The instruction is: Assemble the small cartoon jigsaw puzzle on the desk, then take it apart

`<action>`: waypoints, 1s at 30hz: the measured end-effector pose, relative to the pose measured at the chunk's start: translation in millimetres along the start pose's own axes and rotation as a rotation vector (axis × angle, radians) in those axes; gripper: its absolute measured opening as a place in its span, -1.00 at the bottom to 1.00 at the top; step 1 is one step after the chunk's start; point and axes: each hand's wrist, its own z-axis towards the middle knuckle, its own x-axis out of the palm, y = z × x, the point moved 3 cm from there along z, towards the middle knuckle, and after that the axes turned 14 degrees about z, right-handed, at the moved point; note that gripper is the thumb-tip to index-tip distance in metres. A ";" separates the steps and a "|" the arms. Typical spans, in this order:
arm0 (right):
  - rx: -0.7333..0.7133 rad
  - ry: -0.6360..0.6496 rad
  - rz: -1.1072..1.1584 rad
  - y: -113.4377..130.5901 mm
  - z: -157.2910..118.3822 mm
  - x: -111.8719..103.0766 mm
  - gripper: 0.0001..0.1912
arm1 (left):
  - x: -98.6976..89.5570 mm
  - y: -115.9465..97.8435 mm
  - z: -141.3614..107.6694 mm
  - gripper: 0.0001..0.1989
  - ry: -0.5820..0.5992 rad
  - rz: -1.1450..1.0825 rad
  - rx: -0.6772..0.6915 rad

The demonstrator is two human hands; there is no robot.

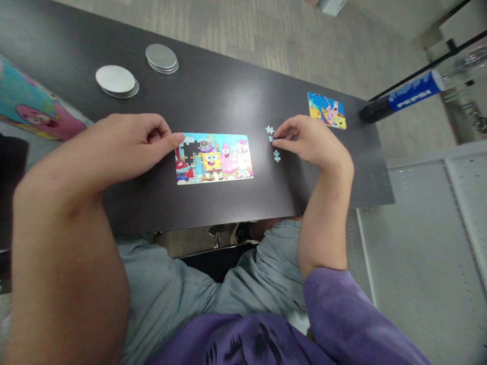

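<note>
The purple shirt (266,337) is at the table's (228,106) near edge. Between that edge and the far one lies the puzzle (228,158), a gap near its far left corner. There the left hand (139,144) rests its thumb, fingers curled; whether it grips is unclear. Toward the table's right end, the right hand's (306,139) grip is nearly closed, fingertips on a blue piece (271,138) between two loose pieces (277,155).

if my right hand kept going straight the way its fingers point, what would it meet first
Your right hand would meet the loose piece at its fingertips, then probably the puzzle's right edge, though its height above the table is unclear.
</note>
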 end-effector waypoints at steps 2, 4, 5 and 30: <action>0.006 0.024 0.004 -0.6 1.8 1.9 -0.77 | -0.3 -1.0 -0.3 -0.60 0.004 0.009 0.006; 0.016 0.049 0.026 -0.6 2.0 3.2 -0.75 | -0.7 -1.7 -0.6 -0.60 0.000 0.003 0.012; 0.019 0.062 0.037 -0.4 1.9 3.9 -0.73 | -1.0 -2.0 -0.7 -0.60 -0.002 -0.003 0.014; -0.013 0.139 0.054 14.1 -1.1 4.9 -0.80 | 1.8 1.4 -1.3 -0.64 -0.051 -0.102 0.008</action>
